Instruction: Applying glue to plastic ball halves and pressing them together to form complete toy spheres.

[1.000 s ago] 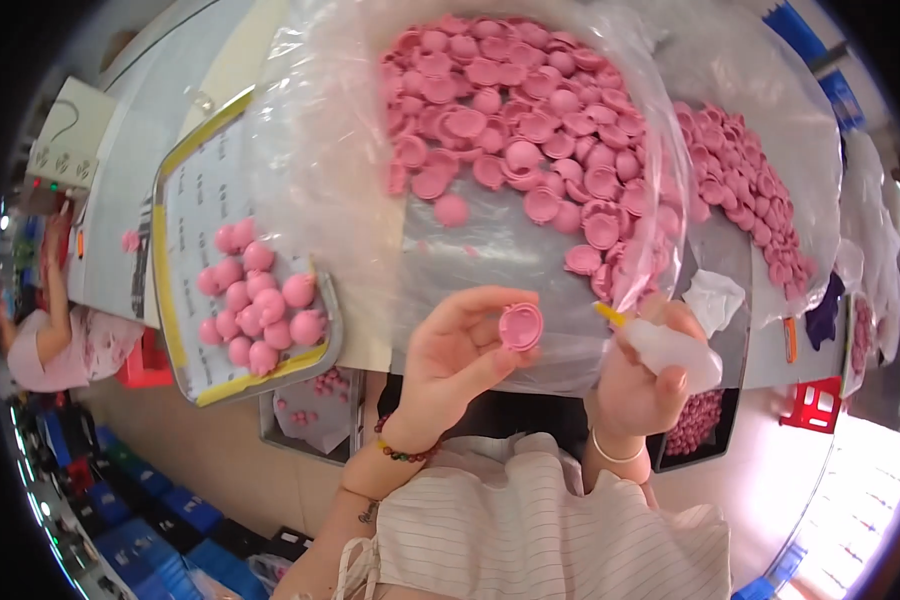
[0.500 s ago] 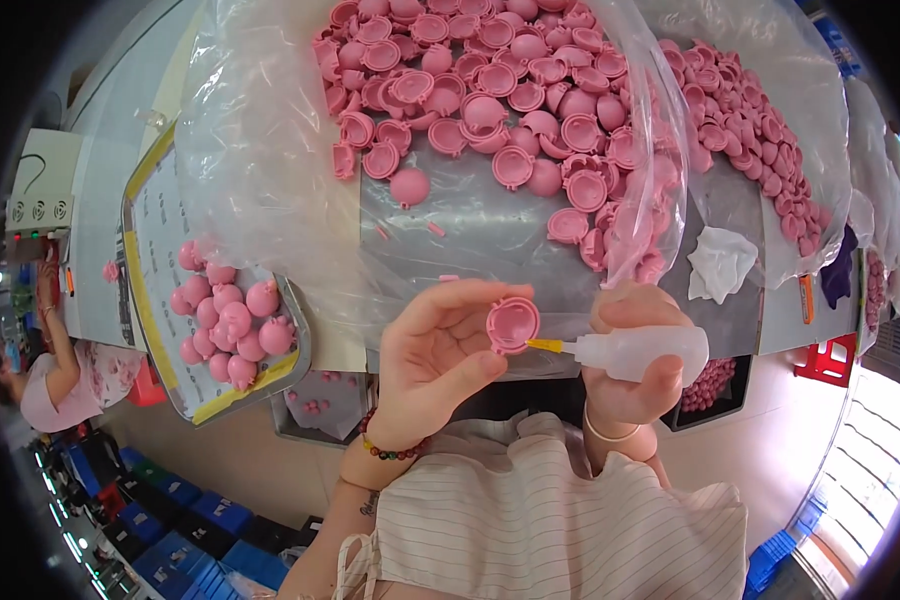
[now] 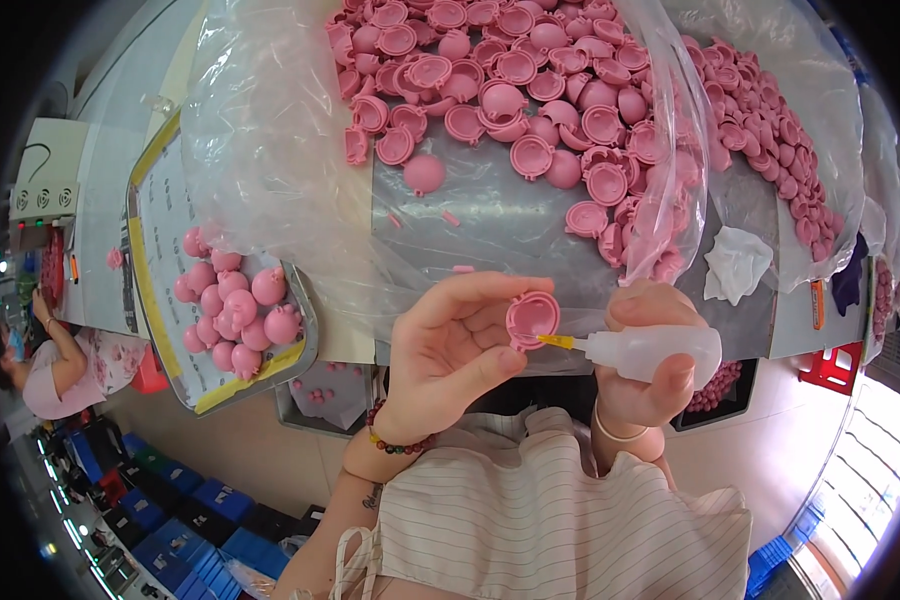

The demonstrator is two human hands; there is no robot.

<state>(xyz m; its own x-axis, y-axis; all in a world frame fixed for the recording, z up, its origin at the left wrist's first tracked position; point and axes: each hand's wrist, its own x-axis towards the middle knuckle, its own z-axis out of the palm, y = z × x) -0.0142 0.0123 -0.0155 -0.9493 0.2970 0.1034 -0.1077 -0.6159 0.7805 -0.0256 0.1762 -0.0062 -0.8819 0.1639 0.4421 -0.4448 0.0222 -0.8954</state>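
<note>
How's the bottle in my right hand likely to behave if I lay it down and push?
The bottle would probably roll, given its rounded body. Its translucent wall suggests squeezable plastic. The slim yellow tip may bend.

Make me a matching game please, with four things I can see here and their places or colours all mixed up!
Things:
1. pink cup
2. squeeze bottle
3. pink balls
4. crumpled wad

Places or colours:
A. in the yellow-edged tray
B. in the right hand
C. white, held by nobody
D. in the left hand

Right pairs: 1-D, 2-B, 3-A, 4-C.
</note>
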